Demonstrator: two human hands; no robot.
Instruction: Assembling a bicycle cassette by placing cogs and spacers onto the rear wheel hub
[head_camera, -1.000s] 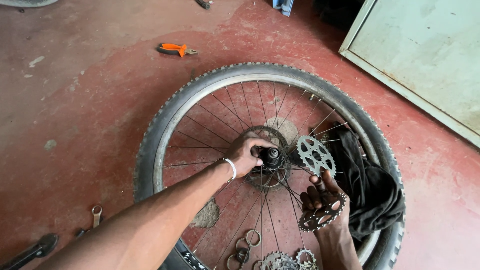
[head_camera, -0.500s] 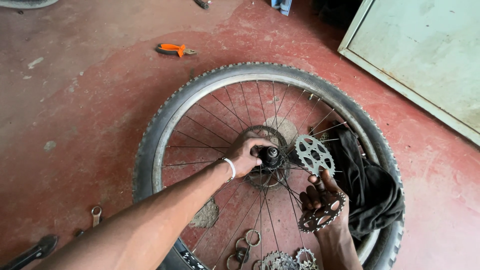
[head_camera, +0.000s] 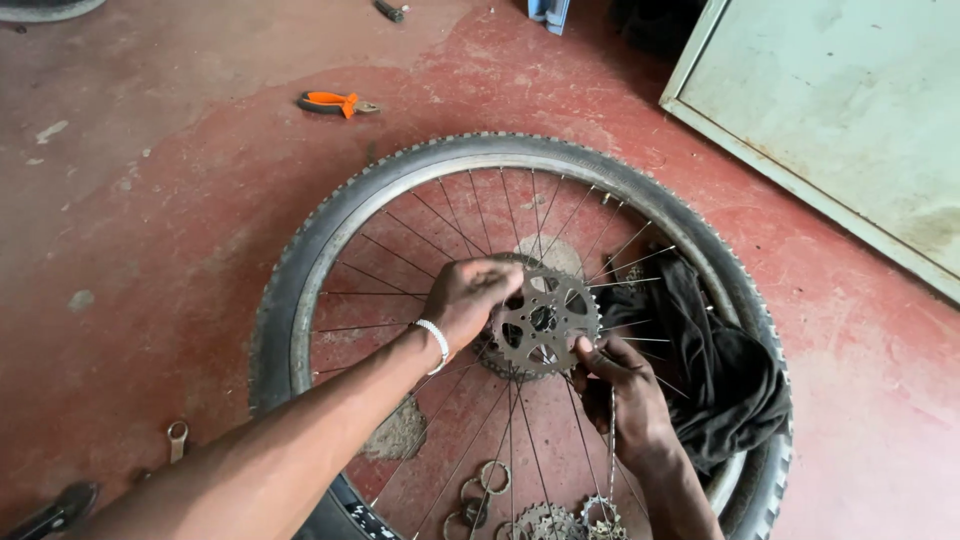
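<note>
Sprocket (head_camera: 542, 320), toothed steel disc, stiff, probably greasy, seated at wheel (head_camera: 300, 290) hub mid-floor; left hand (head_camera: 470, 297) fingers and right hand (head_camera: 622, 392) fingers pinch opposite rims, safest grip.

both hands (head_camera: 470, 300) (head_camera: 620, 385) seating sprocket (head_camera: 545, 322) on wheel (head_camera: 330, 235) hub

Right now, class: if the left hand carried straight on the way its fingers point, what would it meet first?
The left hand points rightward and already touches the sprocket at the wheel's hub; beyond that, probably the black cloth, though depth is unclear.
</note>
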